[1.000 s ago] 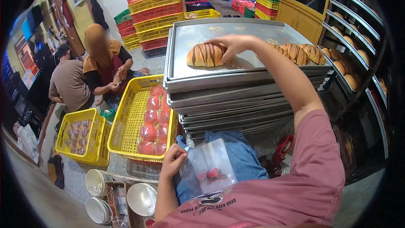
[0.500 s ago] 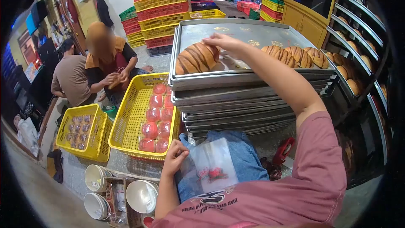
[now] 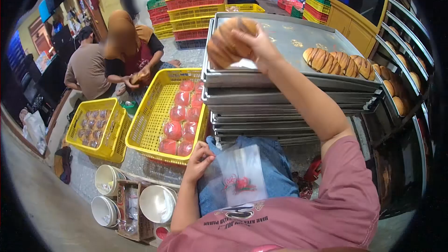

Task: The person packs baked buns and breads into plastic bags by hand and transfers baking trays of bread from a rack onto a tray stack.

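My right hand (image 3: 260,46) grips a large brown bread (image 3: 229,42) with dark stripes, raised over the left end of the top baking tray (image 3: 322,37). The bread is blurred by motion. Several more striped breads (image 3: 338,63) lie at the tray's front right. Down by my lap, my left hand (image 3: 199,159) is closed, with curled fingers at the edge of a clear plastic bag (image 3: 238,177) with a red print. That bag lies across my blue-clad lap (image 3: 275,168). Its exact grip point is partly hidden by the fingers.
A yellow crate (image 3: 148,112) with several red-wrapped packs stands left of the tray stack (image 3: 289,107). Beyond a smaller yellow crate (image 3: 91,126), two people sit on the floor. White buckets (image 3: 154,205) stand at lower left; a bread rack (image 3: 410,60) is at right.
My right hand has lifted the left-hand bread off the tray and tilted it. My left hand stays by the plastic bag. The whole view has shifted slightly.
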The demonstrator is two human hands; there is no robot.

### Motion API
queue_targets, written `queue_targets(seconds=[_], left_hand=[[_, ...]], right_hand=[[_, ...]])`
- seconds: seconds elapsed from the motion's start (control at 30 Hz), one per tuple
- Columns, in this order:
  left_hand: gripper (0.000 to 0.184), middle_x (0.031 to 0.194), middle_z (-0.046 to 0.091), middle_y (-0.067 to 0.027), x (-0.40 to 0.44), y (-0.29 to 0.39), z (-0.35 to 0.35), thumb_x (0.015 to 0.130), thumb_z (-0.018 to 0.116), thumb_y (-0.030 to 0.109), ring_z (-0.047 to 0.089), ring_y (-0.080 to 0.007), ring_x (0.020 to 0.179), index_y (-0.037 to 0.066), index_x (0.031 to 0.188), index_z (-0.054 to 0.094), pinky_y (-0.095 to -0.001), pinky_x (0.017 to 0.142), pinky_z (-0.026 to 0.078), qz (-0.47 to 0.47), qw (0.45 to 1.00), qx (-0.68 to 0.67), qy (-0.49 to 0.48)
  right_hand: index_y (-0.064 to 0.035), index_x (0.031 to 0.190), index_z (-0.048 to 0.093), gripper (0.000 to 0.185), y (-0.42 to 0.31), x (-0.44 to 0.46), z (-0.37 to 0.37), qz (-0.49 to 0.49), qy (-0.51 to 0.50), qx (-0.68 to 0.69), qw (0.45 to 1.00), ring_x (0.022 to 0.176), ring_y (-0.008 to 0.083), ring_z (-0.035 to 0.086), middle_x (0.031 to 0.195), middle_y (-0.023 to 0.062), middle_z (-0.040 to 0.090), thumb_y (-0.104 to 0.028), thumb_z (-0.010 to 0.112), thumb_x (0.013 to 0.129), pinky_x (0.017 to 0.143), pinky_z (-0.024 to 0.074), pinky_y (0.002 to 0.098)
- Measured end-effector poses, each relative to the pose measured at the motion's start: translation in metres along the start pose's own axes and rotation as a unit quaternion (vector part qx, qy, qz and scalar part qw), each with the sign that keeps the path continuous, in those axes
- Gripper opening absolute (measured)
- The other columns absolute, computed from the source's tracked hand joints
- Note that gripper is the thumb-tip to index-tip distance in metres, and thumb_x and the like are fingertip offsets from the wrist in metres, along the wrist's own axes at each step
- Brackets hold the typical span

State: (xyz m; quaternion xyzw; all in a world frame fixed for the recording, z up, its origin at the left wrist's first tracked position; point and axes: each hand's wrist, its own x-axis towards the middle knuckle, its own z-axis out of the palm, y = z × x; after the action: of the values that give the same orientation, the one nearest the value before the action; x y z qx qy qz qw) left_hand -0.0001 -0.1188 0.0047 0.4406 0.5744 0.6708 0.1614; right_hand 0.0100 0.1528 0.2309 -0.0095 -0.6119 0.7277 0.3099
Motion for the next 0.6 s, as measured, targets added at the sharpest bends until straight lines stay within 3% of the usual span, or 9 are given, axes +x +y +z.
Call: queue_targets(seconds=[0.1,0.13,0.2,0.23,0.27,0.33,0.4,0.5,0.6], left_hand=[[0.012,0.088,0.037,-0.0015,-0.002,-0.009,-0.004,0.073,0.066,0.013,0.036,-0.0120,0.079,0.006,0.075,0.056,-0.0221,0.070,0.030,0.000,1.000,-0.018,0.012],[0.012,0.090,0.037,-0.0021,-0.002,-0.009,-0.004,0.073,0.066,0.013,0.036,-0.0124,0.081,0.006,0.074,0.056,-0.0225,0.071,0.030,0.007,1.000,-0.022,0.019],[0.012,0.095,0.037,-0.0031,0.000,-0.009,-0.005,0.072,0.066,0.012,0.036,-0.0132,0.087,0.007,0.073,0.056,-0.0230,0.075,0.030,0.024,0.999,-0.029,0.024],[0.011,0.096,0.036,-0.0040,-0.002,-0.012,-0.007,0.071,0.066,0.011,0.036,-0.0143,0.093,0.006,0.074,0.057,-0.0247,0.078,0.031,0.026,0.999,-0.038,0.016],[0.011,0.095,0.041,-0.0042,-0.004,-0.014,-0.007,0.071,0.067,0.011,0.039,-0.0140,0.092,0.005,0.075,0.058,-0.0254,0.079,0.032,0.008,0.999,-0.039,0.026],[0.010,0.093,0.046,-0.0045,-0.010,-0.011,-0.009,0.072,0.067,0.011,0.043,-0.0138,0.090,0.005,0.075,0.060,-0.0262,0.080,0.034,-0.009,0.998,-0.039,0.039],[0.012,0.085,0.055,-0.0039,-0.018,-0.005,-0.011,0.069,0.069,0.010,0.049,-0.0138,0.082,0.003,0.073,0.060,-0.0255,0.075,0.037,-0.129,0.974,-0.180,0.053],[0.013,0.073,0.058,-0.0028,-0.027,-0.012,-0.017,0.070,0.070,0.012,0.052,-0.0137,0.078,0.003,0.073,0.060,-0.0249,0.075,0.038,-0.101,0.980,-0.162,0.055],[0.010,0.079,0.058,0.0000,-0.035,-0.017,-0.027,0.072,0.068,0.012,0.050,-0.0084,0.075,0.004,0.073,0.061,-0.0235,0.067,0.040,-0.086,0.972,-0.217,0.033]], right_hand=[[-0.0110,0.117,0.037,0.049,-0.022,-0.013,0.009,-0.084,-0.102,0.163,0.978,0.099,0.0180,0.050,0.107,0.0042,0.048,-0.020,0.065,0.078,0.078,0.0480,0.0360],[-0.0110,0.117,0.037,0.049,-0.014,-0.020,0.014,-0.067,-0.106,0.166,0.978,0.099,0.0180,0.050,0.107,0.0042,0.048,-0.020,0.065,0.078,0.078,0.0480,0.0360],[-0.0083,0.120,0.040,0.046,0.005,-0.047,0.025,-0.008,-0.215,0.164,0.963,0.097,0.0170,0.054,0.106,0.0042,0.053,-0.025,0.059,0.082,0.080,0.0483,0.0331],[-0.0092,0.121,0.041,0.048,0.022,-0.060,0.027,0.048,-0.238,0.117,0.963,0.100,0.0151,0.052,0.109,0.0027,0.051,-0.020,0.062,0.080,0.083,0.0451,0.0301],[-0.0106,0.123,0.042,0.052,0.042,-0.078,0.041,0.062,-0.185,0.108,0.975,0.103,0.0131,0.049,0.112,0.0016,0.050,-0.014,0.065,0.076,0.087,0.0410,0.0285],[-0.0129,0.129,0.035,0.067,0.078,-0.096,0.047,0.074,-0.228,0.054,0.969,0.108,0.0136,0.044,0.116,0.0022,0.047,-0.010,0.069,0.072,0.092,0.0364,0.0300],[-0.0122,0.131,0.031,0.068,0.107,-0.106,0.041,0.108,-0.242,0.073,0.962,0.112,0.0155,0.042,0.120,0.0045,0.044,-0.013,0.068,0.074,0.096,0.0333,0.0310],[-0.0115,0.131,0.029,0.068,0.119,-0.111,0.030,0.152,-0.248,0.096,0.952,0.114,0.0169,0.041,0.121,0.0051,0.043,-0.015,0.068,0.075,0.096,0.0326,0.0314],[-0.0111,0.132,0.028,0.069,0.133,-0.117,0.022,0.193,-0.250,0.107,0.943,0.115,0.0177,0.040,0.122,0.0054,0.042,-0.017,0.067,0.076,0.097,0.0328,0.0319]])
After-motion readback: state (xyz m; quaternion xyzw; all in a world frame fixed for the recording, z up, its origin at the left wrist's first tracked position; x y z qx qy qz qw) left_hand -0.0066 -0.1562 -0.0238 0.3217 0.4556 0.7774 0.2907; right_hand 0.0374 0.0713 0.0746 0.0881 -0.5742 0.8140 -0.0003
